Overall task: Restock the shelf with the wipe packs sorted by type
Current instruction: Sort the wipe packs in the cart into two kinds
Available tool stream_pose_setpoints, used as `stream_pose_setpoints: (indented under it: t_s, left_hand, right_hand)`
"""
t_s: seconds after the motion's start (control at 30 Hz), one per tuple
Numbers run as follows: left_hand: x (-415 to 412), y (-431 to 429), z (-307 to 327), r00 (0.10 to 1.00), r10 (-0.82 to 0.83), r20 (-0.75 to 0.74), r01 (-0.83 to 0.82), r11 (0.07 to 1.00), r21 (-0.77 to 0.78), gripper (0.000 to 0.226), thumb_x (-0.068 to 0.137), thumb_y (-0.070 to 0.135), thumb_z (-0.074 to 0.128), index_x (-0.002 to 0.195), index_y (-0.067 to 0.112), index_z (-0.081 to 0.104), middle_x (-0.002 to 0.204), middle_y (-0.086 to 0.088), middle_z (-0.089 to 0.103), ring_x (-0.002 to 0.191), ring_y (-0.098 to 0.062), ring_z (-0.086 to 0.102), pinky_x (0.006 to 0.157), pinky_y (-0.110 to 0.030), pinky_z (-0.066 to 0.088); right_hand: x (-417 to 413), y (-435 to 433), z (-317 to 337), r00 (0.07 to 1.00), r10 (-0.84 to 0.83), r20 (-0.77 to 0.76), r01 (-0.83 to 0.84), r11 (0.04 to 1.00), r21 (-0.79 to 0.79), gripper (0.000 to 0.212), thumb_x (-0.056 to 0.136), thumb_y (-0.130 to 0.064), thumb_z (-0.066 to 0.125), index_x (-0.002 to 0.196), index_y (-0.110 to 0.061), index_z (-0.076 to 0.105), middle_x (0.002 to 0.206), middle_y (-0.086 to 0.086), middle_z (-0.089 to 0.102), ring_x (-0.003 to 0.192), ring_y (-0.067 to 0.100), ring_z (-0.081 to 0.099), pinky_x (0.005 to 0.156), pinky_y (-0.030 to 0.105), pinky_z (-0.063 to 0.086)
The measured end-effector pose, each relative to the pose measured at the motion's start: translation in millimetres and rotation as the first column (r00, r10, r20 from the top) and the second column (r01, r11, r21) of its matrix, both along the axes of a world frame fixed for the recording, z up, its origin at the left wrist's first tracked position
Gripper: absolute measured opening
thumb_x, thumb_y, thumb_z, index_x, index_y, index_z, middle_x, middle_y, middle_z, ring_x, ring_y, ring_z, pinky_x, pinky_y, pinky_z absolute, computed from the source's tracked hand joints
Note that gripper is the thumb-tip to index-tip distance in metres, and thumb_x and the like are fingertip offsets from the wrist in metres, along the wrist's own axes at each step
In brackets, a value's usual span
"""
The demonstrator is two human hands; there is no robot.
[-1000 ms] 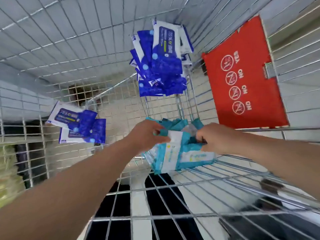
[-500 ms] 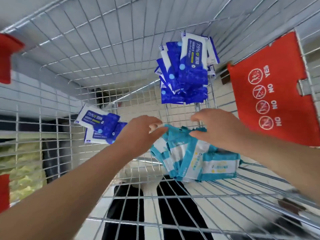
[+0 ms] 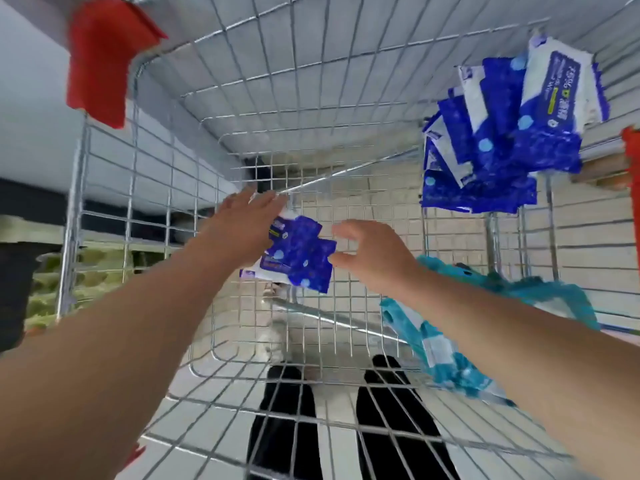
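Observation:
Two dark blue wipe packs [image 3: 298,252] lie against the far wire wall of the cart basket. My left hand [image 3: 242,225] reaches over their left side with fingers spread, touching or nearly touching them. My right hand [image 3: 372,252] hovers open just right of them, thumb near their edge. A stack of several dark blue packs [image 3: 502,133] sits at the upper right of the basket. Several teal and white packs [image 3: 450,358] lie at the lower right, partly hidden under my right forearm.
The wire cart basket [image 3: 311,98] surrounds everything. A red plastic corner guard [image 3: 100,60] is at the upper left, another red piece [image 3: 632,161] at the right edge. Through the mesh floor I see dark trouser legs [image 3: 287,420]. Green goods [image 3: 45,289] show at left.
Both hands let go of the teal packs and moved left and forward to the two blue packs. The view swung left, so the blue stack and teal packs now sit at the right.

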State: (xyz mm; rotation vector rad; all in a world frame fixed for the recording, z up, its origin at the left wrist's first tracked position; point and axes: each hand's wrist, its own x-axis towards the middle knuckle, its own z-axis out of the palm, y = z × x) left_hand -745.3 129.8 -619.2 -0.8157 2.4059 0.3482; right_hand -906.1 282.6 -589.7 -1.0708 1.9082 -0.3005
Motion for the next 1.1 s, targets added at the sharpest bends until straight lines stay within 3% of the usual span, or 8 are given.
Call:
stream_pose_setpoints:
  t_s: [0.13,0.3,0.5,0.6,0.7,0.93,1.03,1.1]
  left_hand:
    - [-6.9,-6.1,7.0,1.000,-0.028,0.009,0.029,0.995,-0.094,0.071,0.079,0.048,0.069,0.135,0.013,0.044,0.133,-0.012,0.049,0.127,-0.032,0.036,0.103,-0.044,0.036]
    - [-18.2,-11.6,32.6,0.991,0.126,0.039,-0.114,0.968,-0.226,0.037,0.092,0.034,0.061,0.121,0.012,0.054,0.119,-0.013,0.055,0.117,-0.033,0.043,0.088,-0.042,0.044]
    - [-12.2,-13.7,47.7,0.967,0.245,-0.063,-0.252,0.950,-0.184,0.025,0.095,0.039,0.051,0.101,0.014,0.054,0.107,-0.016,0.061,0.103,-0.035,0.055,0.079,-0.036,0.039]
    - [-13.6,-6.7,60.9,0.910,0.390,-0.142,-0.402,0.913,-0.067,0.022,0.098,0.037,0.045,0.097,0.015,0.043,0.093,-0.016,0.058,0.088,-0.035,0.054,0.072,-0.033,0.030]
    - [-18.0,1.3,74.4,0.815,0.535,-0.224,-0.536,0.842,0.061,0.021,0.099,0.039,0.040,0.099,0.018,0.036,0.080,-0.008,0.046,0.078,-0.030,0.044,0.070,-0.035,0.033]
    - [-69.6,27.4,121.9,0.537,0.717,-0.443,-0.600,0.695,0.397,0.025,0.097,0.042,0.047,0.096,0.017,0.045,0.074,0.005,0.054,0.061,-0.010,0.050,0.053,-0.027,0.037]
    - [-104.7,44.4,142.3,0.372,0.801,-0.470,-0.531,0.599,0.600,0.019,0.096,0.038,0.051,0.104,0.021,0.048,0.083,0.012,0.060,0.064,-0.007,0.062,0.058,-0.035,0.055]
    - [-131.3,58.1,153.1,0.317,0.848,-0.425,-0.460,0.529,0.713,0.019,0.097,0.036,0.050,0.107,0.020,0.050,0.086,0.010,0.064,0.059,0.001,0.063,0.051,-0.027,0.053]
  right_hand:
    - [8.0,0.7,-19.3,1.000,0.002,-0.008,-0.002,1.000,0.005,0.053,0.085,-0.023,0.069,0.135,-0.014,0.051,0.135,0.003,0.055,0.124,0.020,0.050,0.103,0.035,0.039]
    - [27.4,-7.8,-36.5,0.994,0.017,-0.104,-0.024,0.997,-0.070,0.058,0.074,-0.030,0.076,0.126,-0.017,0.055,0.118,0.005,0.055,0.112,0.021,0.050,0.093,0.033,0.042]
    - [35.0,-10.5,-49.0,0.972,0.116,-0.206,-0.125,0.992,-0.028,0.021,0.076,-0.028,0.074,0.092,-0.017,0.068,0.098,0.003,0.059,0.094,0.021,0.053,0.080,0.035,0.046]
    - [26.3,-3.1,-43.9,0.993,0.059,-0.102,-0.062,0.998,-0.022,0.006,0.083,-0.019,0.068,0.079,-0.016,0.064,0.087,0.000,0.061,0.082,0.018,0.057,0.069,0.030,0.043]
    - [8.7,2.0,-23.0,0.995,-0.074,0.067,0.078,0.995,-0.062,0.016,0.085,-0.007,0.065,0.077,-0.018,0.056,0.073,-0.007,0.054,0.070,0.013,0.052,0.061,0.025,0.039]
    - [-84.0,30.2,81.2,0.959,-0.275,0.065,0.283,0.937,-0.203,0.020,0.084,-0.012,0.065,0.072,-0.019,0.052,0.066,-0.007,0.055,0.055,0.002,0.047,0.055,0.018,0.038]
    - [-133.7,51.4,123.5,0.864,-0.489,0.123,0.503,0.825,-0.257,0.022,0.082,-0.008,0.068,0.068,-0.017,0.053,0.059,-0.002,0.051,0.052,0.005,0.043,0.053,0.020,0.035]
    - [-163.2,64.4,136.8,0.723,-0.654,0.222,0.690,0.663,-0.292,0.021,0.075,-0.010,0.072,0.066,-0.020,0.056,0.065,0.003,0.055,0.063,0.013,0.052,0.061,0.027,0.042]
